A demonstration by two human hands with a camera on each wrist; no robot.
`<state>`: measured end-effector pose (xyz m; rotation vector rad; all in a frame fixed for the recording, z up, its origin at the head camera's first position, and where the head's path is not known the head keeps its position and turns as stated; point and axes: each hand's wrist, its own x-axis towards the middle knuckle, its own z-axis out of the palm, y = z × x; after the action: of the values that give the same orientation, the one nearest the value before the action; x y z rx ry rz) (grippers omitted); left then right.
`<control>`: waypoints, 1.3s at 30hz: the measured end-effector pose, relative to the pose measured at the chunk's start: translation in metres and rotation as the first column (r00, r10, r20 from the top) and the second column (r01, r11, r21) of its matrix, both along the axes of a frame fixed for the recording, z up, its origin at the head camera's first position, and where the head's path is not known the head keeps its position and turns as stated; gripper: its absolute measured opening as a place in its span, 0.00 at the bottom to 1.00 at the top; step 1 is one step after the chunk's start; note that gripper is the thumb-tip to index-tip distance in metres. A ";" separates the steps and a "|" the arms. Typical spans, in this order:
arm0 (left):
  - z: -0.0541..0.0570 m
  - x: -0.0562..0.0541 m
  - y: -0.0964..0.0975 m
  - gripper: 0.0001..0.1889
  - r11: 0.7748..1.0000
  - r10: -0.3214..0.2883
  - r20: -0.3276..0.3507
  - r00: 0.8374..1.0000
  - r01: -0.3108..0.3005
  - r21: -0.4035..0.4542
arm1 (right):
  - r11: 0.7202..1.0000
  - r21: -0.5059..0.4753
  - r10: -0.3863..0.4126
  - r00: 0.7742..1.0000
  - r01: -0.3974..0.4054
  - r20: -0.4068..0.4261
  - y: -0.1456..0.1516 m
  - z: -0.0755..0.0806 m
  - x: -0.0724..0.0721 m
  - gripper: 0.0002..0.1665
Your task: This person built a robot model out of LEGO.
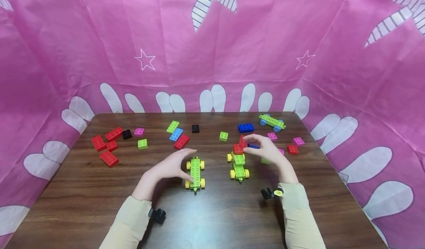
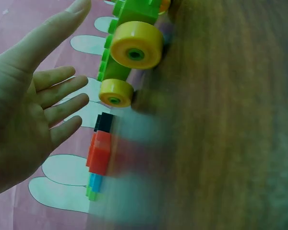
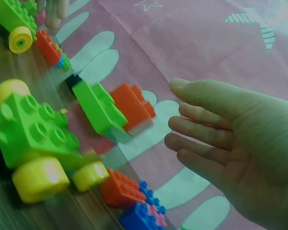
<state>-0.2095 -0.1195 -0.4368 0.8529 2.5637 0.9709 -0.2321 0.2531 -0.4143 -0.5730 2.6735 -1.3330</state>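
Note:
My left hand [image 1: 170, 165] is held beside a green toy car base [image 1: 196, 169] with yellow wheels, fingers and thumb extended. In the left wrist view nothing lies in that hand's grasp, and the base [image 2: 136, 12] is past the thumb. A second green car base [image 1: 238, 170] with yellow wheels stands to the right. It bears a green brick [image 1: 239, 159] and, towards its far end, a red brick [image 1: 237, 149]. Near the red brick my right hand [image 1: 267, 148] hovers with relaxed fingers; the right wrist view shows a gap between them.
Several red bricks [image 1: 109, 158] lie at the left, near a black brick [image 1: 127, 134]. Green, light blue [image 1: 176, 134] and red bricks sit behind the left car base. A blue brick [image 1: 246, 127] and another green car base [image 1: 272, 122] with blue wheels stand at the back right.

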 end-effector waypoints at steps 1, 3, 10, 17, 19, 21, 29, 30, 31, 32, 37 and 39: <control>-0.001 0.000 -0.001 0.52 1.000 -0.006 0.002 1.000 0.006 -0.002 | 1.000 0.002 -0.008 1.000 0.008 -0.011 0.003 0.001 0.000 0.28; -0.003 -0.001 -0.001 0.53 1.000 -0.018 0.004 1.000 0.018 -0.006 | 1.000 0.008 -0.023 0.999 0.023 -0.038 0.010 0.003 0.000 0.27; -0.008 -0.001 -0.005 0.53 0.997 -0.071 -0.014 0.997 0.071 -0.035 | 0.990 0.049 -0.126 0.985 0.133 -0.114 0.040 0.008 0.003 0.25; -0.010 0.000 -0.004 0.51 0.996 -0.070 0.006 0.998 0.070 -0.051 | 0.961 0.132 -0.225 0.964 0.244 -0.140 0.073 0.002 0.008 0.25; -0.011 0.000 -0.004 0.51 0.996 -0.071 0.003 0.997 0.071 -0.051 | 0.953 0.145 -0.246 0.959 0.266 -0.142 0.083 -0.002 0.008 0.24; -0.012 0.000 -0.004 0.51 0.997 -0.068 -0.001 0.998 0.068 -0.047 | 0.945 0.157 -0.264 0.953 0.286 -0.150 0.092 -0.007 0.007 0.24; -0.015 0.000 -0.005 0.50 0.997 -0.062 -0.017 0.998 0.061 -0.039 | 0.920 0.241 -0.272 0.947 0.308 -0.173 0.117 -0.030 0.001 0.24; -0.015 0.000 -0.005 0.49 0.998 -0.061 -0.017 0.998 0.061 -0.036 | 0.922 0.243 -0.265 0.949 0.301 -0.168 0.118 -0.031 0.001 0.25; -0.015 0.000 -0.005 0.49 0.998 -0.060 -0.017 0.998 0.059 -0.034 | 0.922 0.247 -0.263 0.951 0.297 -0.163 0.119 -0.032 0.001 0.25; -0.015 0.001 -0.005 0.49 0.998 -0.059 -0.016 0.998 0.059 -0.033 | 0.923 0.250 -0.261 0.953 0.294 -0.157 0.119 -0.033 0.001 0.26; -0.015 0.000 -0.006 0.49 0.998 -0.056 0.000 0.998 0.056 -0.021 | 0.927 0.274 -0.237 0.966 0.257 -0.105 0.119 -0.036 0.000 0.29; -0.015 0.000 -0.006 0.49 0.998 -0.056 0.006 0.998 0.056 -0.017 | 0.927 0.283 -0.230 0.969 0.245 -0.086 0.120 -0.037 0.000 0.30</control>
<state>-0.2090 -0.1252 -0.4523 0.9107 2.5261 0.9320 -0.2325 0.3726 -0.4509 -0.2573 2.9822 -0.9457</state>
